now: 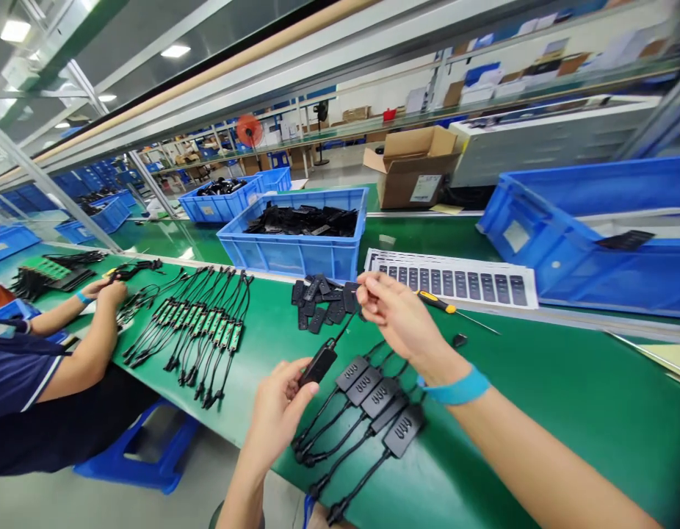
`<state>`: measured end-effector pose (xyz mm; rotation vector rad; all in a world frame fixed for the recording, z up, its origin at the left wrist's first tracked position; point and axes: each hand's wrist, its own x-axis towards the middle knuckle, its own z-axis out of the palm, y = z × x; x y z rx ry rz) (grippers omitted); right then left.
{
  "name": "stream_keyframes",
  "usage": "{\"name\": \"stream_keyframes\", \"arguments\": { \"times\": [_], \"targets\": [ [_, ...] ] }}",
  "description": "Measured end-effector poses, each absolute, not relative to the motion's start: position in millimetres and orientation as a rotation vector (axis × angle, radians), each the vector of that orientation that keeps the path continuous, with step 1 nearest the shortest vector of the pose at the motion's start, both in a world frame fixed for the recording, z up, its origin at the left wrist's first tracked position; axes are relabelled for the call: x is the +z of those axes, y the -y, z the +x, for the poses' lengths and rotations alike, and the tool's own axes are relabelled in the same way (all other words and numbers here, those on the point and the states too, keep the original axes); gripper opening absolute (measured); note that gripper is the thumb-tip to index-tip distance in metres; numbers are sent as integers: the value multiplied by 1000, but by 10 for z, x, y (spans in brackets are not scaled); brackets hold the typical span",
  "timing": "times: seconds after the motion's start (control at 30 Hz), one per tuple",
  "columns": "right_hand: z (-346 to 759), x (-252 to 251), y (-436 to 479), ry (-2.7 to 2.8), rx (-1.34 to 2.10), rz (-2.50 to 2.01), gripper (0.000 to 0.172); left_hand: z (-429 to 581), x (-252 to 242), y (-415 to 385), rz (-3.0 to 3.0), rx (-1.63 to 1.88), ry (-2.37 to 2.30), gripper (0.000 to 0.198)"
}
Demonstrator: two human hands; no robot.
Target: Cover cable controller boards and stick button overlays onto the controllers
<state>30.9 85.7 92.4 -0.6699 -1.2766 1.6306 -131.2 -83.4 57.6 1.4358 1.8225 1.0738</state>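
My left hand [277,404] is closed around a small black plastic-cased cable module [319,363], held tilted above the green table. From its upper end a thin black cable [344,330] runs up to my right hand [392,308], whose fingers are pinched on it; the cable's end is hidden there. Below my hands lie several finished-looking black cable modules [404,432] in a slanting row, with leads at both ends. Behind my right fingertips sits a loose heap of flat black plastic covers [318,300].
Exposed green circuit boards with cables [208,323] lie in a row to the left, near a co-worker's hands [111,294]. A yellow-handled screwdriver [436,301] and a label sheet [455,283] lie behind my right hand. Blue bins [296,253] and a cardboard box [414,173] stand farther back.
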Motion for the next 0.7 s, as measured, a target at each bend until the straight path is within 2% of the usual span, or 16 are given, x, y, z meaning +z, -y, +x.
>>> {"name": "stream_keyframes", "arguments": {
  "times": [0.17,0.37,0.43,0.5,0.6,0.7],
  "targets": [
    [843,629,-1252,1516,1309,-1102,42,-1067,306,644,1382,930,-1805,24],
    [1184,228,-1438,1782,844,-1436,24,-802,184,507,1701,537,-2036,23],
    [1150,193,-1455,1874,647,-1493,25,-799,200,506,1781,415,-2121,25],
    [1037,179,-1473,1988,526,-1490,24,-881,209,517,1805,411,-2140,28],
    [776,141,-1533,2181,499,-1435,12,-1170,191,524,1779,512,-2193,28],
    [510,66,-1613,2277,536,-1421,19,-1581,162,518,1689,588,-2463,24]
  ]
}}
